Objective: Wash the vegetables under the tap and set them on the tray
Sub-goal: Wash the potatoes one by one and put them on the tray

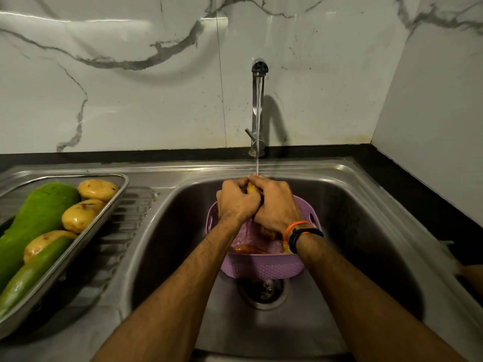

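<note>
Water runs from the steel tap [258,74] onto a yellow-brown potato [251,189], which my left hand [236,202] and my right hand [274,205] both grip over the sink; most of it is hidden by my fingers. Below my hands sits a purple basket [261,266] holding more vegetables [249,249], partly hidden. The steel tray [115,202] on the left drainboard carries three wet potatoes [78,216] and two green gourds [39,212].
The steel sink basin [352,244] has its drain [264,291] just in front of the basket. The ribbed drainboard [125,231] lies between tray and basin. A marble wall backs the tap, and a black counter [418,194] runs along the right.
</note>
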Tool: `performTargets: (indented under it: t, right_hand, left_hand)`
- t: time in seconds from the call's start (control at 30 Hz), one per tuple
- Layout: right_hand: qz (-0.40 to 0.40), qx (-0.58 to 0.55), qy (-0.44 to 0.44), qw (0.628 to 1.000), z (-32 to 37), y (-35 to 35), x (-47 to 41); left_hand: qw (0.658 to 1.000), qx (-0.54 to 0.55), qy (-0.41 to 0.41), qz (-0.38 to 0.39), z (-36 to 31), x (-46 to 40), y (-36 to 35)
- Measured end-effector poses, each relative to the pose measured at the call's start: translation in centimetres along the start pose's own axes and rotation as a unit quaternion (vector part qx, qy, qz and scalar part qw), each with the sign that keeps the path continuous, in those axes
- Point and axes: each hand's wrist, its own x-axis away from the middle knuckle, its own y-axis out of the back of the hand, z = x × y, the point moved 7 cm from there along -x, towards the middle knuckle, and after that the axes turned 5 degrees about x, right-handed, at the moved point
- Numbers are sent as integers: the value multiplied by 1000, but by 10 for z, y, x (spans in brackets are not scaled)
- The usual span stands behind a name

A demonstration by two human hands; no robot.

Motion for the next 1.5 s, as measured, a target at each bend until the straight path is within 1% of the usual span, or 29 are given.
performTargets:
  t: [0.03, 0.17, 0.27, 0.37, 0.47, 0.6, 0.77, 0.83, 0.9, 1.0, 1.1, 1.13, 1.2, 1.27, 1.33, 1.5]
  right_hand:
    - [4, 1, -7, 1000, -1, 0, 0]
    - [-49, 19, -92, 994, -10, 5, 1]
    - [-35, -19, -77, 996, -9, 2, 0]
    - [-14, -54, -56, 997, -10, 5, 2]
    - [-2, -66, -68, 996, -10, 4, 1]
    - [4, -44, -83, 996, -11, -5, -2]
    - [18, -71, -72, 995, -12, 2, 1]
    - [28, -58, -76, 995, -12, -1, 0]
    - [33, -62, -79, 994, -12, -4, -1]
    - [1, -75, -80, 994, -14, 1, -2]
    - [-67, -84, -118, 987, -20, 11, 1]
    - [-75, -90, -128, 985, -21, 11, 1]
    - [-59, -95, -133, 985, -21, 7, 0]
    - [-18, -98, -123, 987, -19, 1, -2]
    - [23, -92, -109, 990, -16, -1, -3]
    - [87, -81, -87, 989, -8, -5, 2]
  left_hand:
    - [1000, 9, 5, -4, 0, 0, -1]
    - [995, 79, 56, -26, 9, -4, 4]
    - [979, 173, 106, 10, 20, -8, 1]
    - [946, 277, 160, 40, 20, -6, 0]
    - [934, 316, 159, 47, 18, -6, -1]
    - [932, 331, 142, 44, 15, -4, -3]
    - [908, 364, 185, 92, 14, 1, -5]
    - [914, 352, 177, 94, 13, 1, -6]
    - [911, 358, 181, 99, 13, 1, -9]
    - [891, 385, 205, 125, 11, 2, -10]
    - [885, 408, 208, 90, 13, 1, -9]
    - [888, 404, 207, 80, 14, 1, -9]
    - [908, 361, 196, 86, 16, 0, -9]
    - [923, 318, 190, 109, 17, 2, -10]
    - [924, 315, 186, 114, 16, 4, -9]
    - [919, 355, 160, 60, 14, 3, -7]
